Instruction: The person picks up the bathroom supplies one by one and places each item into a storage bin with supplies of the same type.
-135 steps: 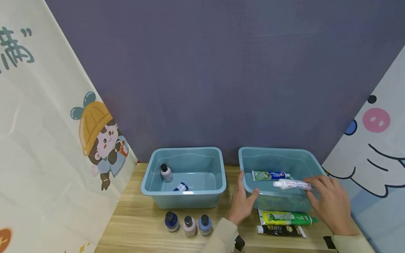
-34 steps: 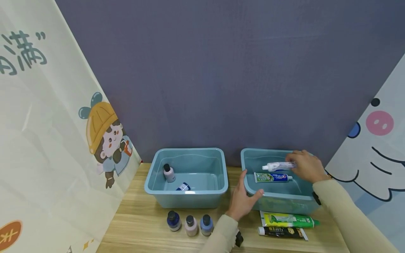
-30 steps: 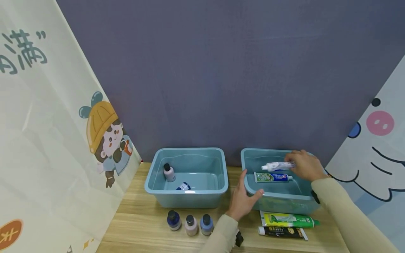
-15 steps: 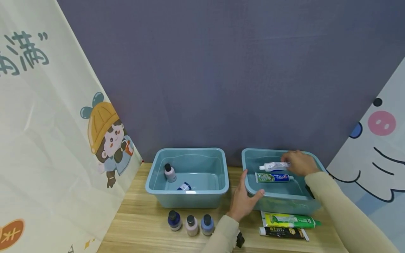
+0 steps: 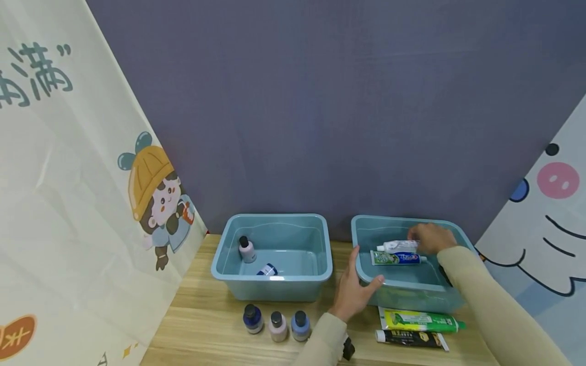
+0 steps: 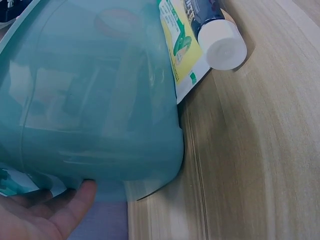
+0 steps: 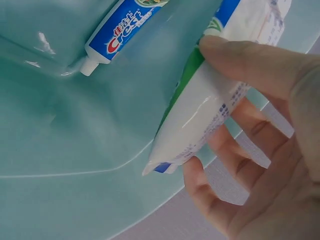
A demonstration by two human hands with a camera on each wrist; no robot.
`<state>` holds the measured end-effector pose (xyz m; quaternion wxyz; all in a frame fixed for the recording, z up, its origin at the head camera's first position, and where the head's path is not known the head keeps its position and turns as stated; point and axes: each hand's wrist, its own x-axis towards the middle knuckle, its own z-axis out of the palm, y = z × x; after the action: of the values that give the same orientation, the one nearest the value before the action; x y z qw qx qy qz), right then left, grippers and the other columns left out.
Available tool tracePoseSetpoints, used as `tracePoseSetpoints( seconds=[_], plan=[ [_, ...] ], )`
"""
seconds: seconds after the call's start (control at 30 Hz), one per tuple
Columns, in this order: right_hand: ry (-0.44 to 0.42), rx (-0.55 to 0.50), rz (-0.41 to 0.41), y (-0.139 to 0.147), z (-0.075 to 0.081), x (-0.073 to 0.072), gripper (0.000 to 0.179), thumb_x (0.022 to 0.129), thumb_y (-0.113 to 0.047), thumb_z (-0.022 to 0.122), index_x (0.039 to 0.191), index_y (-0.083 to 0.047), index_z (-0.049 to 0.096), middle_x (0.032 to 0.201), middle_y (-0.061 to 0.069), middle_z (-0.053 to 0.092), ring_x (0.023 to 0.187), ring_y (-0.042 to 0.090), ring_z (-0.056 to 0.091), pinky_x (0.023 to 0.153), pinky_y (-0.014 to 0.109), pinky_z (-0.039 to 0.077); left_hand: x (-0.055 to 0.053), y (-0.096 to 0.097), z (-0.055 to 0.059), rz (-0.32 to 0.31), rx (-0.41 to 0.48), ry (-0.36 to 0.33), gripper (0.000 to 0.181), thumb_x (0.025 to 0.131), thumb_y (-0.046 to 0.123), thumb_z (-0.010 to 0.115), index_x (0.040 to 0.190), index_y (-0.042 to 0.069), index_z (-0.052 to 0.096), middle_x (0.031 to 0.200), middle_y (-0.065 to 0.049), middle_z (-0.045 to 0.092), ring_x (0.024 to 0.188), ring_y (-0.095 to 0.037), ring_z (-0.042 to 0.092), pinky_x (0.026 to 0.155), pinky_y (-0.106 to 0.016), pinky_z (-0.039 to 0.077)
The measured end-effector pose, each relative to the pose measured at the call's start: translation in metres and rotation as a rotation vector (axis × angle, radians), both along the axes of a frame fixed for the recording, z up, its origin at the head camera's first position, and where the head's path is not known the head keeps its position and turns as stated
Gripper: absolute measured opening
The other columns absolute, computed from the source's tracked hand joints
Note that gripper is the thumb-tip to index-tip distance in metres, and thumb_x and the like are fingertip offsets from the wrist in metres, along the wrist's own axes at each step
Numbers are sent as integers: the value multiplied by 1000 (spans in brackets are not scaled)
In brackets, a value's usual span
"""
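Note:
My right hand reaches into the right light-blue bin and pinches a white toothpaste tube. In the right wrist view the thumb lies on one face of this tube and the fingers sit behind it. Just in front, a blue-and-green Crest toothpaste tube lies on the bin floor. My left hand rests against the bin's left front corner, thumb and index finger spread and straight. The left wrist view shows a finger touching the translucent bin wall; part of that hand is cut off.
A green-yellow tube and a black tube lie before the right bin. The left bin contains a pale bottle and a dark-blue one. Ahead of it stand a navy bottle, a pink bottle and a blue bottle.
My right hand has carried the white toothpaste tube from above the bin's front rim inward, then down beside the Crest tube. The left hand has stayed at the bin corner.

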<state>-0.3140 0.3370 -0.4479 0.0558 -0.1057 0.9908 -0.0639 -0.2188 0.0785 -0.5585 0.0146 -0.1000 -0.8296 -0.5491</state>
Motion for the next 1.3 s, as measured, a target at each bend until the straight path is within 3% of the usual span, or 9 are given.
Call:
tracePoseSetpoints(
  seconds=[0.4, 0.7, 0.9, 1.23, 1.3],
  plan=[
    [-56, -3, 12, 0, -10, -6, 29, 70, -4, 84, 94, -16, 74, 95, 4, 72, 86, 23, 63, 69, 47, 53, 0, 1, -2, 6, 6, 14, 91, 87, 74, 62, 157, 57, 7, 162, -5, 41, 142, -32, 49, 107, -56, 47],
    [-38, -9, 16, -3, -14, -4, 28, 70, -2, 83, 93, -16, 75, 102, 11, 73, 93, 31, 67, 72, 54, 55, 0, 2, -2, 0, 14, 20, 90, 89, 67, 65, 157, 55, 8, 163, 0, 40, 141, -28, 50, 107, -54, 48],
    [-42, -24, 17, -2, -19, -4, 28, 70, -1, 83, 91, -16, 75, 100, 11, 72, 92, 31, 66, 70, 53, 55, -1, 0, -2, -1, 8, 25, 90, 89, 70, 63, 158, 55, 7, 163, 2, 39, 141, -26, 50, 106, -53, 49],
    [-73, -23, 40, 0, -31, -6, 26, 73, 7, 79, 87, -15, 75, 97, 10, 71, 85, 27, 64, 66, 46, 55, 1, -2, 2, -28, 31, 11, 90, 91, 65, 64, 158, 56, 5, 165, 3, 35, 143, -29, 47, 106, -55, 48],
    [-76, -37, 37, -1, -31, -6, 23, 81, 7, 72, 94, -11, 77, 101, 14, 72, 88, 32, 67, 68, 48, 56, 2, -1, 2, -26, 27, 11, 90, 91, 65, 64, 158, 55, 5, 165, 2, 35, 143, -30, 48, 105, -55, 48]
  ],
)
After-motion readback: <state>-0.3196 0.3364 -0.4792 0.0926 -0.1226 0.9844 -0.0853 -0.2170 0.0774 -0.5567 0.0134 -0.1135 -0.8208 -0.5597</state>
